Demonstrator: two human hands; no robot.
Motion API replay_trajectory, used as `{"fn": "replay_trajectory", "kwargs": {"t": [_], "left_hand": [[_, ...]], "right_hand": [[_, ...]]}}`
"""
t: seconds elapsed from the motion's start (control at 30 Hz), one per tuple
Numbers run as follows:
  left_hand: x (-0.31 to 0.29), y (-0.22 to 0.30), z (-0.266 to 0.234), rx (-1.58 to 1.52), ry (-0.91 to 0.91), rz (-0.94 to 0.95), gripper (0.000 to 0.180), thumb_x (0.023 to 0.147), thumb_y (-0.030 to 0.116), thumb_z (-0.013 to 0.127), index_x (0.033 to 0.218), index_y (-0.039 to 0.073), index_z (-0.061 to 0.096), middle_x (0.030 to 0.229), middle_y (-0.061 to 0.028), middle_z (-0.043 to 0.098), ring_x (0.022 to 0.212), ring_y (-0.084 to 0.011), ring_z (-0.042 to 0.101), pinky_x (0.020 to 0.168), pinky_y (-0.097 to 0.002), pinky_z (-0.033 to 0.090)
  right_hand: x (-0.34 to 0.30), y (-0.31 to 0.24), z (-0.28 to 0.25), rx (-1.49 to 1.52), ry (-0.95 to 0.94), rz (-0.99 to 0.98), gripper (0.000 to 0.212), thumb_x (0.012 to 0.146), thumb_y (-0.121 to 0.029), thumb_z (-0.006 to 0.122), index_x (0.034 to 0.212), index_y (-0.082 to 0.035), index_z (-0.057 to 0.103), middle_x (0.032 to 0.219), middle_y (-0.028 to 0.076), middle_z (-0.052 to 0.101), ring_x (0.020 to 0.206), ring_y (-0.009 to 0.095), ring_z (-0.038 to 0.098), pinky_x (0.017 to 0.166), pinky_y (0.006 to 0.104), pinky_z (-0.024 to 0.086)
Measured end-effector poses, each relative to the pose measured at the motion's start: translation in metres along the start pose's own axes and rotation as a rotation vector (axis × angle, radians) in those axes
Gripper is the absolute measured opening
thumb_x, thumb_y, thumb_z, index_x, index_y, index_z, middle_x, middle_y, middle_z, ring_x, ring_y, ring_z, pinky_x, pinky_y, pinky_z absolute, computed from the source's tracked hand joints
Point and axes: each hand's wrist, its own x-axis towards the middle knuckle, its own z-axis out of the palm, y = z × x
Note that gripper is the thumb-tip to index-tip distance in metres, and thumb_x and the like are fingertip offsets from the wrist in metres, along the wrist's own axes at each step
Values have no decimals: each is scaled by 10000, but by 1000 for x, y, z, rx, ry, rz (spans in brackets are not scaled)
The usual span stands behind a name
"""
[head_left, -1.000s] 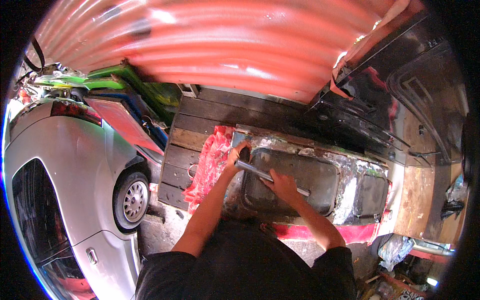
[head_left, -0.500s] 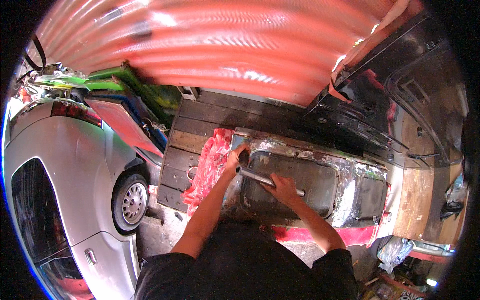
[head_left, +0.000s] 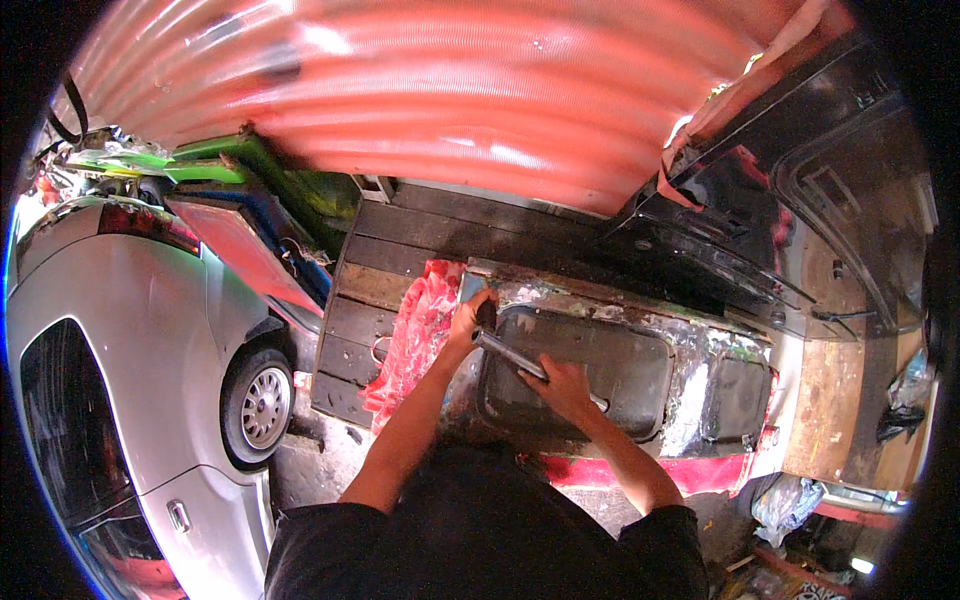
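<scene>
A silver metal tube (head_left: 512, 354) lies slantwise across my front, with a dark grip (head_left: 487, 314) at its left end. My left hand (head_left: 467, 323) is closed around the dark grip. My right hand (head_left: 562, 387) wraps the tube farther along, with its end sticking out past the fingers. Both hands are above a paint-stained metal panel (head_left: 690, 375) with rounded rectangular recesses. What the tube is part of is too unclear to name. A red-and-white cloth (head_left: 412, 335) lies beside the panel, left of my left forearm.
Dark wooden boards (head_left: 430, 225) run beneath the panel. A silver car (head_left: 140, 270) stands at left, near leaning painted panels (head_left: 255, 240). A red corrugated sheet (head_left: 450, 100) rises behind. Black vehicle panels (head_left: 720, 220) lean at right, and a plastic bag (head_left: 790, 508) sits lower right.
My right hand has shifted slightly left and down along the tube. My left hand keeps its hold on the dark grip, and the view has moved slightly.
</scene>
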Motion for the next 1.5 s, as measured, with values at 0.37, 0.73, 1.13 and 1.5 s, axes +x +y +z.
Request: {"fn": "replay_trajectory", "kwargs": {"t": [0.37,0.73,1.13,1.5], "left_hand": [[-14,-19,3,66,-28,50,281,706,98,710,931,88,541,774,-57,575,700,-153,562,636,-313,460],[-7,-27,1,-195,-59,38,232,694,-3,668,892,66,568,796,-22,557,730,-134,516,678,-273,425],[-6,-6,6,-128,-3,27,202,703,27,653,863,69,537,743,6,493,686,-103,453,631,-268,398],[7,-21,4,-71,-36,135,262,700,55,696,899,51,525,801,-58,519,726,-165,482,659,-289,405]], "right_hand": [[-9,-5,8,75,-13,0,440,867,-535,610,929,-102,557,663,162,636,622,378,649,564,482,522],[-7,-11,9,97,8,-84,426,860,-498,635,937,-87,554,671,155,639,626,373,650,558,472,520],[0,2,-2,-60,-12,-149,433,847,-473,647,1001,-86,528,798,160,660,738,364,663,612,479,528],[8,-12,6,-9,131,-119,476,847,-566,608,938,-102,552,674,128,648,587,376,640,557,484,521]]}}
